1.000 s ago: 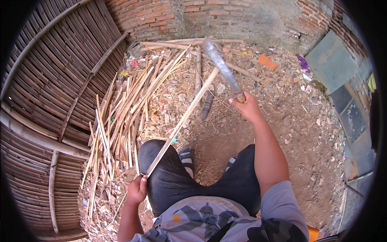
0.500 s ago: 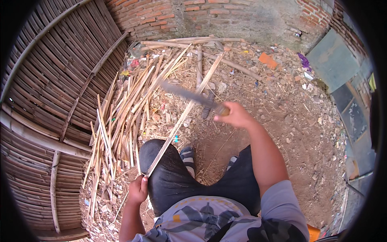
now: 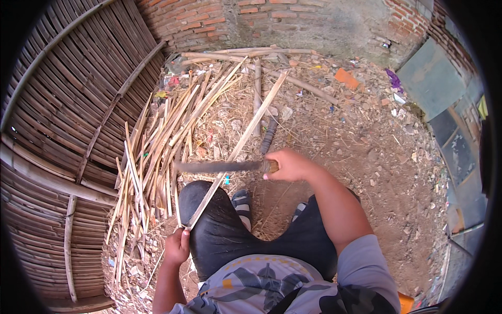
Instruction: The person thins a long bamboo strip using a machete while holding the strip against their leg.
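Observation:
My left hand (image 3: 178,246) grips the lower end of a long pale bamboo strip (image 3: 253,126), which rests against my left knee (image 3: 206,235) and slants up to the right. My right hand (image 3: 285,165) is closed round the wooden handle of a machete. The motion-blurred blade (image 3: 205,167) lies level across the strip, above the knee; whether it touches the strip I cannot tell. Just beyond that hand a dark ridged piece (image 3: 269,135) lies on the ground.
A pile of split bamboo strips (image 3: 144,172) lies at my left beside a bamboo-slat wall (image 3: 68,94). Bamboo poles (image 3: 293,78) lie near a brick wall (image 3: 314,21). Grey sheets (image 3: 431,76) lean at the right. Litter and straw cover parts of the dirt ground (image 3: 381,178).
My right hand has swung the machete down and toward me, turning the blade from pointing upward to level across the strip. My left hand and the strip stay about where they were.

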The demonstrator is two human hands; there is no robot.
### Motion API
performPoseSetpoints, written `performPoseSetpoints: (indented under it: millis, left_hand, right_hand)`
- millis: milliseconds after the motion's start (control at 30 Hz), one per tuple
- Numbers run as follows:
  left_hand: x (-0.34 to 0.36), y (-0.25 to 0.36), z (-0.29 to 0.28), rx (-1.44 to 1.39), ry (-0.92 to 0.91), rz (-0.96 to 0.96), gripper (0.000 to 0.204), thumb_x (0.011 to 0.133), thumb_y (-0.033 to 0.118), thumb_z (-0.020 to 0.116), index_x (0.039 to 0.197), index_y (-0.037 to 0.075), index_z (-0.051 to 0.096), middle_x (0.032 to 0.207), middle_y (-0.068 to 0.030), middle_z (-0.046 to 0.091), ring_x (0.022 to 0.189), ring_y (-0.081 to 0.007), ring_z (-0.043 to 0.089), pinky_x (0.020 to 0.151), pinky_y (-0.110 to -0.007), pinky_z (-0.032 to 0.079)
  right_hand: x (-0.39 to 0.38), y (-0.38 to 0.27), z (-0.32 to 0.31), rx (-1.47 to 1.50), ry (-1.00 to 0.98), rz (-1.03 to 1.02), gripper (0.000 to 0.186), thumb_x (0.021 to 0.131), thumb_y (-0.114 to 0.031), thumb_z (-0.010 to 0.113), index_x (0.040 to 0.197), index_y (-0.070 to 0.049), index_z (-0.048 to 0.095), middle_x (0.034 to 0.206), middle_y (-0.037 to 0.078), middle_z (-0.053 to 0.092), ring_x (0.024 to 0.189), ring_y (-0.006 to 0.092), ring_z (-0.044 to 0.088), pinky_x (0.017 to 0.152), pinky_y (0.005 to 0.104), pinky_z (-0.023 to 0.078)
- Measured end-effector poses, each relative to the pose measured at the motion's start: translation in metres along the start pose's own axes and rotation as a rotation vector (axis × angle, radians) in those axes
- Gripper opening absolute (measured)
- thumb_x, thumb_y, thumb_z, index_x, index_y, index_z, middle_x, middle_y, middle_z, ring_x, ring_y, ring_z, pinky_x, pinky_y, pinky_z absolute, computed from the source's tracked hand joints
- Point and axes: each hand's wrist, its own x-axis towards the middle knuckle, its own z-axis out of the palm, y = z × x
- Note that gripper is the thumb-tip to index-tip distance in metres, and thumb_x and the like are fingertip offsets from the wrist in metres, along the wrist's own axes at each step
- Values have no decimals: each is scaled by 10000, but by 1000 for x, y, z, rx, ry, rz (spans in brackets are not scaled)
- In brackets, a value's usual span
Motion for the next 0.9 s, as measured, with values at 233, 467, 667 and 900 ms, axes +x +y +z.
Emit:
performPoseSetpoints:
  millis: [233, 467, 667, 900]
  left_hand:
    - [-1, -1, 2, 37, 29, 17, 455, 1064, 376, 479, 827, 4, 595, 635, -223, 571, 605, -435, 603, 578, -464, 462]
    - [1, 0, 3, 13, 17, 6, 471, 1059, 379, 490, 789, 2, 572, 642, -241, 582, 607, -453, 600, 568, -481, 450]
    - [0, -6, 2, 33, -1, -10, 491, 1057, 388, 499, 765, -2, 554, 636, -250, 570, 602, -452, 594, 564, -477, 447]
    - [1, 2, 0, 8, 7, 8, 471, 1058, 381, 494, 792, -1, 572, 655, -244, 585, 610, -440, 602, 575, -471, 454]
  right_hand:
    - [-10, 31, -41, 402, 370, 438, 392, 846, -295, 821, 1095, -52, 640, 837, 23, 657, 723, 142, 617, 662, 344, 501]
    - [-6, 38, -28, 627, 352, 432, 363, 871, -268, 797, 1098, -68, 598, 799, 0, 639, 597, 95, 556, 560, 302, 472]
    - [2, 5, -1, 97, 43, 27, 395, 810, -312, 836, 981, -9, 651, 843, 84, 671, 776, 234, 632, 736, 397, 500]
    - [-6, 31, -34, 510, 461, 354, 354, 862, -249, 808, 1073, -45, 610, 754, 12, 604, 652, 114, 576, 588, 303, 480]
